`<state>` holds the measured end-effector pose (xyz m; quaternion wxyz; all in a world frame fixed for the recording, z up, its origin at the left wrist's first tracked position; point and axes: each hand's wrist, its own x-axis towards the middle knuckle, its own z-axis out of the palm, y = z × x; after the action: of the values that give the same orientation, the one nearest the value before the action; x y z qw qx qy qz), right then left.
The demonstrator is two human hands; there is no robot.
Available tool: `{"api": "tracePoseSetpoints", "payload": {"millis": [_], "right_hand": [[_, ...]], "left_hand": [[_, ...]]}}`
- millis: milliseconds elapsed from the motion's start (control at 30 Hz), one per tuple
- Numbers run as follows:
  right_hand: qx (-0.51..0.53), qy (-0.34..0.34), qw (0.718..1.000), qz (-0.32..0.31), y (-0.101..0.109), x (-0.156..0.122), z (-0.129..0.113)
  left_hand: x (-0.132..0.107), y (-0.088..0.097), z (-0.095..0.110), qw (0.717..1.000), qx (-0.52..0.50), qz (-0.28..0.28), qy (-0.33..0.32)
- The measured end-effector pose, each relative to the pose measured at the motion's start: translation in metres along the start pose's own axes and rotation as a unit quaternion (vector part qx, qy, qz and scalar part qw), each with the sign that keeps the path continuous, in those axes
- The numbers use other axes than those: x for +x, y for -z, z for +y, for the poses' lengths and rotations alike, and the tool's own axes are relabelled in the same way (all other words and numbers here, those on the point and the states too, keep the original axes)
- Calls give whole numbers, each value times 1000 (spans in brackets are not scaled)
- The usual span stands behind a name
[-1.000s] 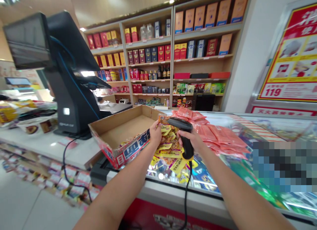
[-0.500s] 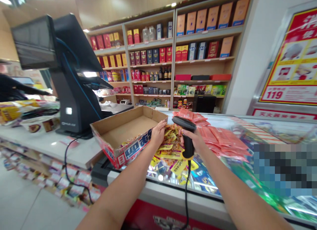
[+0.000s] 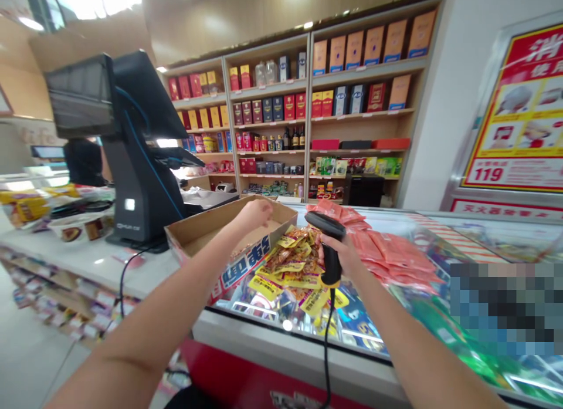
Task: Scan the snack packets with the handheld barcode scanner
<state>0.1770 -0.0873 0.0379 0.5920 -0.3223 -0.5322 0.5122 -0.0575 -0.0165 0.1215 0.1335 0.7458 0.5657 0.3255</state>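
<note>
My right hand (image 3: 336,250) grips a black corded barcode scanner (image 3: 325,223) by its handle, its head pointing up and left. Under and beside it, yellow snack packets (image 3: 294,262) lie heaped on the glass counter top. My left hand (image 3: 257,214) is over the open cardboard box (image 3: 233,274), fingers curled in. Whatever those fingers hold, if anything, is hidden. The box stands left of the packets, its printed side facing me. To the right of the scanner lies a pile of orange-red packets (image 3: 387,250).
A black checkout terminal (image 3: 141,162) with screens stands at the left on a white counter (image 3: 97,268). The scanner's cord (image 3: 328,344) hangs over the front edge. Behind are shelves of boxed goods (image 3: 272,110). A person in dark clothes (image 3: 83,161) is at far left.
My left hand has left the box's right rim and moved left, over the box. More of the yellow packets show. My right hand still holds the scanner in about the same place.
</note>
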Motion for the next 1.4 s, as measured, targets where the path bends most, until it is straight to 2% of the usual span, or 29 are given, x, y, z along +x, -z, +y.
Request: {"api": "tracePoseSetpoints", "payload": {"millis": [100,200,267,367,567,667,767,933,1033,1133,1200,1267,1400], "right_hand": [[1,1,1000,-4,-1,-1,0],[-2,3,1000,-4,-1,-1,-1],[-6,7,1000,-1,-1,-1,-1],[-5,11,1000,4,-1,-1,0],[-3,4,1000,10,0,0,2],[-7,11,1000,13,0,-1,3],[-9,14,1000,15,0,-1,2],[-9,13,1000,8,0,-1,2],[-11,16,1000,4,1,0,3],[-17,18,1000,7,2,1,4],[-17,19,1000,9,2,2,5],[-14,18,1000,5,2,3,6],[-6,10,1000,-2,2,3,6]], "left_hand": [[8,19,-31,986,12,-108,130],[0,19,-67,952,37,-210,218],[-9,13,-86,933,50,-268,233],[-14,5,-100,927,66,-300,215],[-5,3,-110,927,155,-255,226],[-3,3,-117,927,152,-270,211],[-2,5,-120,941,115,-246,204],[-3,5,-115,954,87,-199,205],[-8,4,-108,944,37,-225,238],[-11,8,-99,940,41,-229,250],[-8,16,-92,955,47,-183,229],[-3,27,-84,973,30,-106,201],[-1,44,-57,989,-90,40,114]]}}
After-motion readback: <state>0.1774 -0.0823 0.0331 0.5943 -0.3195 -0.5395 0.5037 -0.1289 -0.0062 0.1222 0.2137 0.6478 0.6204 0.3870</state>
